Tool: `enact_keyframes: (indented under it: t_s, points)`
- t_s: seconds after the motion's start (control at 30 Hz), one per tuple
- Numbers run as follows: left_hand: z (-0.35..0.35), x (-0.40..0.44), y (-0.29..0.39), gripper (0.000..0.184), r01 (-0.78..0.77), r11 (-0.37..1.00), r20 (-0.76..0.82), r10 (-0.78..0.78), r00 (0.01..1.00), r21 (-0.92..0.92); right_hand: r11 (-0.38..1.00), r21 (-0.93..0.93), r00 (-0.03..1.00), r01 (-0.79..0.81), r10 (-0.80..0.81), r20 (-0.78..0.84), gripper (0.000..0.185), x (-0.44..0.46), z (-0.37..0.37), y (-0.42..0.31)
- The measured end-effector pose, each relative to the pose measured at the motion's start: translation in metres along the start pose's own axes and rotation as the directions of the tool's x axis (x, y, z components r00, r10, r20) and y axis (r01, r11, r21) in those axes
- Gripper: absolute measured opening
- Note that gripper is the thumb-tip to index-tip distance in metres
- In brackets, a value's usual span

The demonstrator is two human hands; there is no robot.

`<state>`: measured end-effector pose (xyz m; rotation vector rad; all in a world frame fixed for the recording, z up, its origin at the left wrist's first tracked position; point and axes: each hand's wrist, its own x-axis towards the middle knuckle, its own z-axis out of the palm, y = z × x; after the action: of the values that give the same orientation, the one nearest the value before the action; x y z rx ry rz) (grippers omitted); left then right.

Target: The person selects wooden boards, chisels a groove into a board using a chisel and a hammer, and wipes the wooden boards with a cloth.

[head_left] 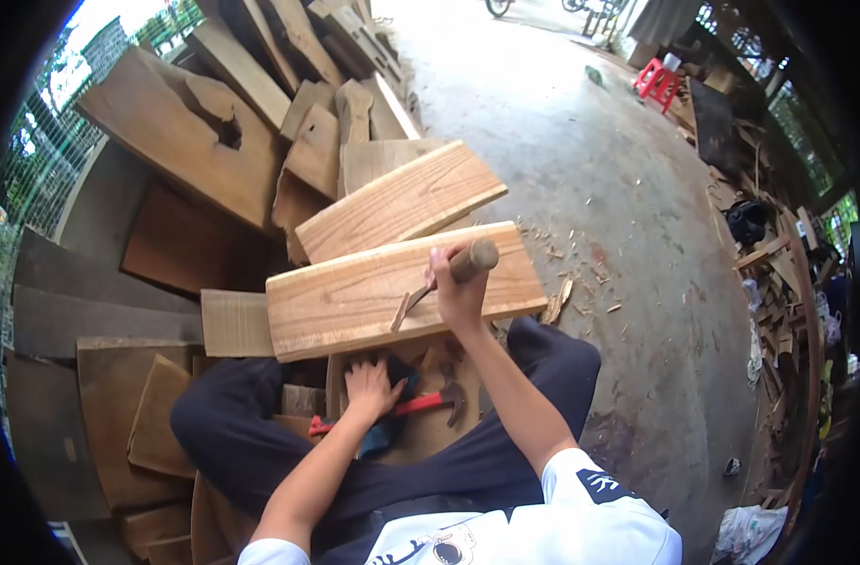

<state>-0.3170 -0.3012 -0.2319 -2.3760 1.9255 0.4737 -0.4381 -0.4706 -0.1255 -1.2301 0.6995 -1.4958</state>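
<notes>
My right hand (461, 294) is wrapped round the wooden handle of a chisel (475, 260). The chisel's blade slants down to the left onto a pale wooden plank (355, 287), and a lifted wood chip (401, 311) shows by its tip. Below the plank's near edge, my left hand (369, 386) lies with fingers spread over a dark blue item I cannot make out fully. Close beside that hand, a claw hammer (430, 402) with a red and black handle lies between my crossed legs.
A second pale plank (402, 202) rests behind the first. Boards and slabs (185, 141) lean and pile up on the left. Shavings (562, 292) litter the concrete floor (637, 311) on the right. A red stool (657, 83) stands farther back, near scrap wood (778, 273).
</notes>
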Motion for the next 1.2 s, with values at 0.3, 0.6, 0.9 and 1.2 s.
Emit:
enact_keyframes:
  t_s: [0.3,0.6,0.9,1.2]
  points:
    - [0.005,0.012,-0.017,0.089,0.162,0.985,0.303,-0.138,0.943,-0.056,0.998,-0.038,0.994,-0.052,0.056,0.098,0.017,-0.03,0.005,-0.026]
    - [-0.006,-0.002,-0.021,0.065,-0.108,0.994,0.288,0.11,0.951,-0.022,0.995,0.087,0.984,0.054,-0.038,-0.172,0.008,-0.001,-0.012,-0.051]
    - [-0.024,-0.012,-0.021,0.034,-0.296,0.952,0.284,0.307,0.908,-0.081,0.986,-0.045,0.963,0.161,-0.167,-0.209,0.009,-0.006,-0.012,0.002]
    - [-0.068,-0.04,-0.028,0.021,-0.311,0.915,0.087,0.342,0.936,-0.257,0.686,-0.677,0.96,0.266,-0.124,0.251,0.025,-0.086,-0.05,-0.083]
